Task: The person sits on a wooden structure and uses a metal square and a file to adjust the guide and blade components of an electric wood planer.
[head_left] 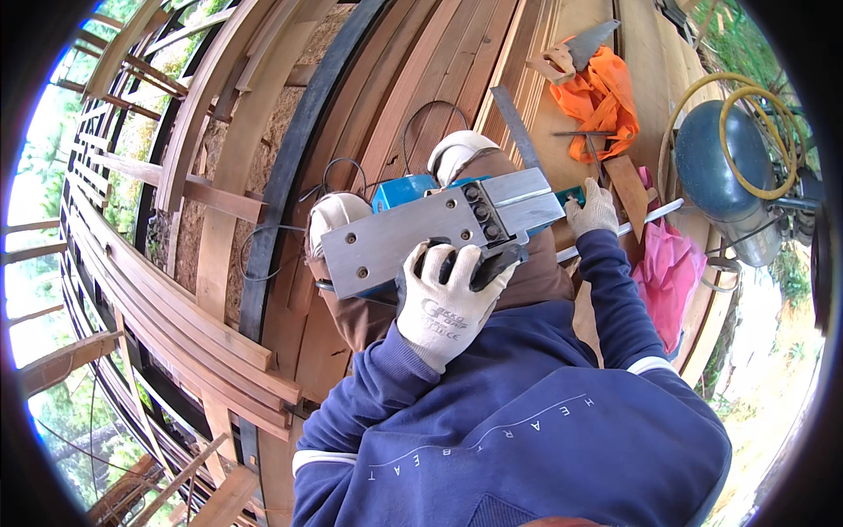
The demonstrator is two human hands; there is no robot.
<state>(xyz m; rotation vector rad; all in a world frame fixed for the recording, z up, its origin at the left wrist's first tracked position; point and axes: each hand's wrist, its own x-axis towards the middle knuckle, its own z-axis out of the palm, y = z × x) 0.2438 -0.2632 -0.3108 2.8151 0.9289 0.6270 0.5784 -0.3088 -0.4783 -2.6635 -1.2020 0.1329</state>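
Observation:
An electric hand planer [395, 241] with a blue body lies across my lap, its flat metal sole and cutter slot facing up. My left hand [452, 299], in a white and black glove, grips it, fingers spread over the sole's edge beside the cutter. To the right, my gloved right hand [594, 212] is low by the boards, its fingers curled at a small dark green object [571, 195]. What exactly those fingers hold is hard to make out. A metal ruler-like strip [515, 125] lies just beyond the planer.
Long wooden boards [421, 97] run ahead of me. A handsaw [590, 44], orange cloth [606, 101] and wood offcut [627, 191] lie at right. Pink plastic bag [669, 277] hangs beside my right arm. A dark tank [722, 149] with yellow hose [727, 119] stands far right.

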